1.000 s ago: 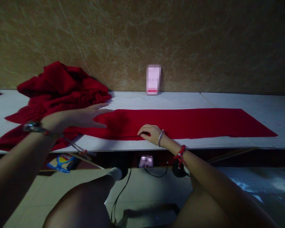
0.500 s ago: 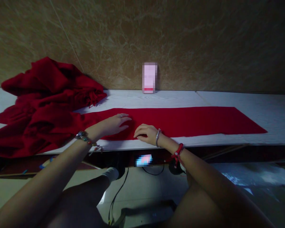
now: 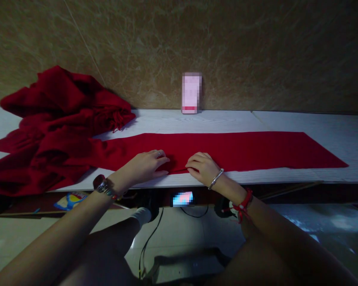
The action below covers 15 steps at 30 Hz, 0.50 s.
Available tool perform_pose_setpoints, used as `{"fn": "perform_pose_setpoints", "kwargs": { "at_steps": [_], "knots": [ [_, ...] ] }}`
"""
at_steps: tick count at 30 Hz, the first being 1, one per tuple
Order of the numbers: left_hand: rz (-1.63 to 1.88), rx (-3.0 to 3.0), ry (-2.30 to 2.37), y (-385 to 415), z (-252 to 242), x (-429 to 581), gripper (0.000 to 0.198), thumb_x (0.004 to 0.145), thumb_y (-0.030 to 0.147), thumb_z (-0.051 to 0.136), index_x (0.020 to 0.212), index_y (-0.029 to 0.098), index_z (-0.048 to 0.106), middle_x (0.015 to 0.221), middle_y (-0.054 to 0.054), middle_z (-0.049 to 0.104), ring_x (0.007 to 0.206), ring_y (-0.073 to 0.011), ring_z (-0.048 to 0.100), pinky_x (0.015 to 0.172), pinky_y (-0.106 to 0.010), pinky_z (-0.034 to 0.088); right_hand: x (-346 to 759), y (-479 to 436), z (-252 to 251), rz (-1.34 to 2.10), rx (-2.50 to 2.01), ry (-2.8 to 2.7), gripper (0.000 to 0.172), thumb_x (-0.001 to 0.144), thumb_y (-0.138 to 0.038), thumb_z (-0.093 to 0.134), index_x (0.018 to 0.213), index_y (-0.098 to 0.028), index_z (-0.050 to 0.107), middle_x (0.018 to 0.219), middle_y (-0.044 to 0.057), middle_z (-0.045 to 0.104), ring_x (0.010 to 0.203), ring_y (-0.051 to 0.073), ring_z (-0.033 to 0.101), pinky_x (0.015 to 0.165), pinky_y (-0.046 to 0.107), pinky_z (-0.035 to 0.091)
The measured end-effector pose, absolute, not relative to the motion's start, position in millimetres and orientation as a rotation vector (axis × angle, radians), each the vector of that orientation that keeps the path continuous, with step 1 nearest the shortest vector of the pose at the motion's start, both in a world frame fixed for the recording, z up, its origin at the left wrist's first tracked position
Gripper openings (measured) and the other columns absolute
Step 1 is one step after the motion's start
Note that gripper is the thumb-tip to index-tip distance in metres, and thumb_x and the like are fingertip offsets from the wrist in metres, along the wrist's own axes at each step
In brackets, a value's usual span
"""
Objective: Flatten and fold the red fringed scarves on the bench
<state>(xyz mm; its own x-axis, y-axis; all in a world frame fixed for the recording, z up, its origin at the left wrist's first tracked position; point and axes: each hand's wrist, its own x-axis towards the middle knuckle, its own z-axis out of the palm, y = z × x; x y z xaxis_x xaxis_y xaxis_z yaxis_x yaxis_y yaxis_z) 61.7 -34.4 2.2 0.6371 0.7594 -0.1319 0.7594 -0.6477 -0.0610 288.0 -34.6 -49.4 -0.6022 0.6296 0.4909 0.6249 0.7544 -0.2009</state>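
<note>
A red fringed scarf (image 3: 256, 151) lies along the white tabletop, its right part flat in a long narrow strip. The left part is a loose, crumpled heap (image 3: 56, 131) with some fringe showing. My left hand (image 3: 149, 166) rests on the strip near its front edge, fingers bent, with a gap between thumb and forefinger. To the right, my right hand (image 3: 203, 167) has its thumb and fingertips drawn together on the cloth at that same edge. A small crease runs between the two hands.
A phone with a blurred pink screen (image 3: 191, 93) leans on the brown marbled wall (image 3: 256, 55). Below the white tabletop (image 3: 331, 137), a second lit screen (image 3: 181, 199) and a blue-and-yellow packet (image 3: 71, 200) lie on a lower shelf. A black cable (image 3: 150, 242) hangs near my legs.
My right hand has moved right along the scarf's front edge, and its fingers have closed there. My left hand has come slightly nearer the front edge. The view has shifted a little.
</note>
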Motion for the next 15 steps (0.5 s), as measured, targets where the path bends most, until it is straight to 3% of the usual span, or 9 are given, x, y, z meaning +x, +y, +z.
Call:
{"fn": "perform_pose_setpoints", "kwargs": {
  "at_steps": [8, 12, 15],
  "knots": [
    [-0.298, 2.957, 1.370, -37.7, 4.7, 67.0, 0.041, 0.086, 0.010, 0.034, 0.119, 0.019, 0.056, 0.114, -0.012, 0.059, 0.094, -0.0224, 0.062, 0.068, -0.030, 0.050, 289.9, -37.5, -45.8, 0.033, -0.955, -2.337, 0.020, 0.086, -0.017, 0.053, 0.080, -0.020, 0.071, 0.077, 0.004, 0.068, 0.071, 0.015, 0.057, 0.070, 0.029, 0.045],
    [-0.325, 2.846, 1.602, -39.1, 18.7, 53.9, 0.034, 0.084, 0.011, 0.033, 0.105, 0.015, 0.060, 0.103, -0.013, 0.061, 0.081, -0.0214, 0.062, 0.056, -0.027, 0.046, 293.0, -37.1, -45.6, 0.067, -0.863, -2.310, 0.022, 0.088, -0.018, 0.050, 0.080, -0.019, 0.070, 0.077, 0.005, 0.068, 0.071, 0.015, 0.058, 0.070, 0.029, 0.047],
    [-0.303, 2.787, 1.626, -39.1, 27.6, 42.0, 0.026, 0.083, 0.014, 0.038, 0.095, 0.015, 0.061, 0.093, -0.010, 0.062, 0.076, -0.0187, 0.061, 0.058, -0.026, 0.046, 295.3, -38.0, -44.5, 0.086, -0.767, -2.294, 0.024, 0.089, -0.018, 0.047, 0.081, -0.018, 0.070, 0.077, 0.005, 0.068, 0.071, 0.014, 0.058, 0.068, 0.028, 0.048]
  ]
}}
